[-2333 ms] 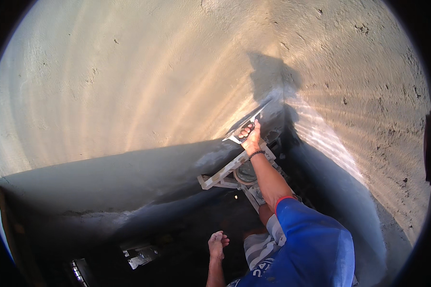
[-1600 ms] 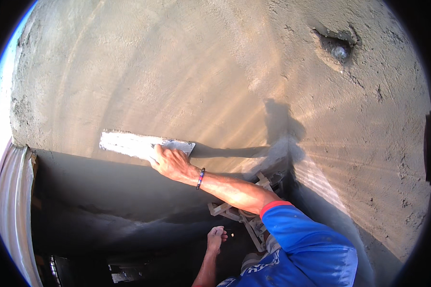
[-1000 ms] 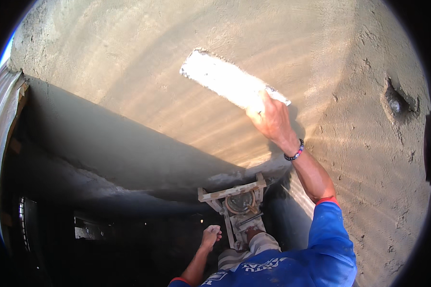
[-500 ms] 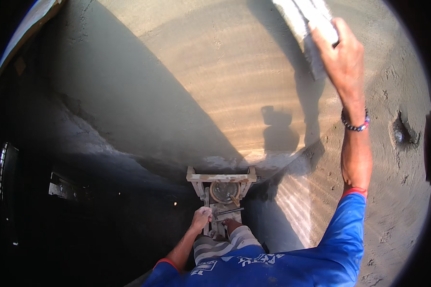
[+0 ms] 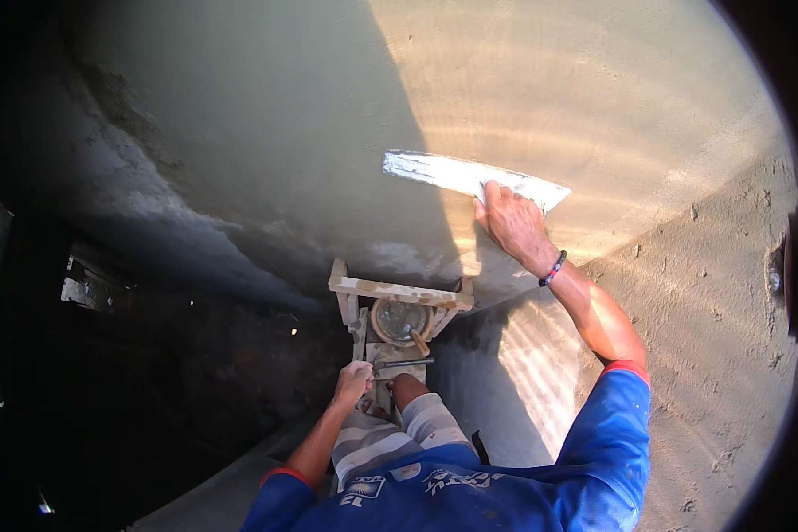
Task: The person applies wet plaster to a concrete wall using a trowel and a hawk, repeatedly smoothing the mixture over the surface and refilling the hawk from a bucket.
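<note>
My right hand (image 5: 512, 222) grips a long white-coated steel float (image 5: 433, 168), lying against the grey plastered wall (image 5: 284, 97). The float is nearly horizontal, its left end a little higher, across the edge between shade and sunlight. Below, my left hand (image 5: 354, 384) is closed over the wooden stand (image 5: 397, 290); whether anything is in its fingers is hidden. Near it a dark bar-like tool (image 5: 402, 363) lies on the stand. A round bucket (image 5: 399, 317) of grey mix, with a wooden-handled tool in it, sits within the frame of the stand.
A rough plastered wall (image 5: 700, 355) adjoins at the right, with a recess at the far right edge. Dark interior space drops away at the lower left, with a small bright opening (image 5: 84, 284). My feet and legs are on the narrow stand beneath me.
Since half a second ago the float has come down and left from the upper right and turned from steep to nearly horizontal, still in my right hand. The view has shifted; my left hand stays low.
</note>
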A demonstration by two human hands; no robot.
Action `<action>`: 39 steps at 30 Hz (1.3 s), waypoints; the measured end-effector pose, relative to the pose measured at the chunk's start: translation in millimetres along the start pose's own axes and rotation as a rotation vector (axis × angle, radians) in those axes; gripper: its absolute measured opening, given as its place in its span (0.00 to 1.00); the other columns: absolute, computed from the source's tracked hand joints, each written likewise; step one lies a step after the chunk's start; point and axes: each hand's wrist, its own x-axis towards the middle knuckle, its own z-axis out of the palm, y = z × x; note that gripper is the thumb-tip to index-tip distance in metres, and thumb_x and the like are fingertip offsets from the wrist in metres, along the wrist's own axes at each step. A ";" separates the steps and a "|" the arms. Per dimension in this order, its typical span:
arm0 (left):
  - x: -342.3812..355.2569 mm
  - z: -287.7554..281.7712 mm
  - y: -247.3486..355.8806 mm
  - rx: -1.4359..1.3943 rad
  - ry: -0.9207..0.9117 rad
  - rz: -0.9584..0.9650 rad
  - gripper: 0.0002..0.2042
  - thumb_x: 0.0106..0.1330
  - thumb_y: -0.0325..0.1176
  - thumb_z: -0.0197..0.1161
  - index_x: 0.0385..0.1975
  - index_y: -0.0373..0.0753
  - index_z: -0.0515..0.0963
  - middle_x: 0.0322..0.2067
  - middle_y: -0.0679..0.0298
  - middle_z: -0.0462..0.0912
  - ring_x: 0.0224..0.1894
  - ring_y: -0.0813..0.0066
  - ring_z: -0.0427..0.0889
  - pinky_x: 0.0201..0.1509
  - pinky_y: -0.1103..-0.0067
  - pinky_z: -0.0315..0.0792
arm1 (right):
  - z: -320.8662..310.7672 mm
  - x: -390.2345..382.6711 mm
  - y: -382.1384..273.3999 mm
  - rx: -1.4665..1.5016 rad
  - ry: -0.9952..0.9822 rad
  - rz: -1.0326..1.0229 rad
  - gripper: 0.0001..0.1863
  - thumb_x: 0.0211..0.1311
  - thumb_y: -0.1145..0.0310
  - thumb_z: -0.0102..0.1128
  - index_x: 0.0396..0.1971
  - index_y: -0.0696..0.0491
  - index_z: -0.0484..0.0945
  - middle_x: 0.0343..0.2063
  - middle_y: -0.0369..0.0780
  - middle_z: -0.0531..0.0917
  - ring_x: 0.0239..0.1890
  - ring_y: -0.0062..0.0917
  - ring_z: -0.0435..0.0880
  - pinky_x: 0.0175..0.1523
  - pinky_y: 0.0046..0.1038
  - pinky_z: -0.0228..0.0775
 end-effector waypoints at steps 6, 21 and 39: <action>14.7 -23.8 -24.0 0.024 0.080 0.049 0.11 0.68 0.37 0.55 0.41 0.37 0.77 0.28 0.66 0.79 0.24 0.83 0.75 0.26 0.82 0.70 | 165.4 -67.0 -11.8 0.014 -0.192 -0.012 0.13 0.63 0.61 0.52 0.32 0.57 0.70 0.22 0.48 0.80 0.23 0.41 0.83 0.25 0.39 0.75; 3.7 -20.9 -43.6 0.002 0.077 -0.086 0.12 0.69 0.37 0.54 0.41 0.35 0.77 0.27 0.67 0.79 0.24 0.83 0.75 0.26 0.83 0.71 | -124.8 -8.7 66.9 0.231 0.546 0.344 0.12 0.61 0.65 0.60 0.36 0.58 0.73 0.21 0.47 0.80 0.21 0.28 0.81 0.25 0.28 0.72; 62.0 24.5 -9.1 0.130 -0.049 -0.050 0.10 0.71 0.36 0.53 0.43 0.37 0.76 0.31 0.67 0.79 0.28 0.82 0.77 0.31 0.83 0.73 | 302.6 -188.4 35.0 0.058 -0.429 0.184 0.14 0.63 0.59 0.54 0.31 0.55 0.68 0.20 0.45 0.81 0.23 0.37 0.83 0.28 0.38 0.76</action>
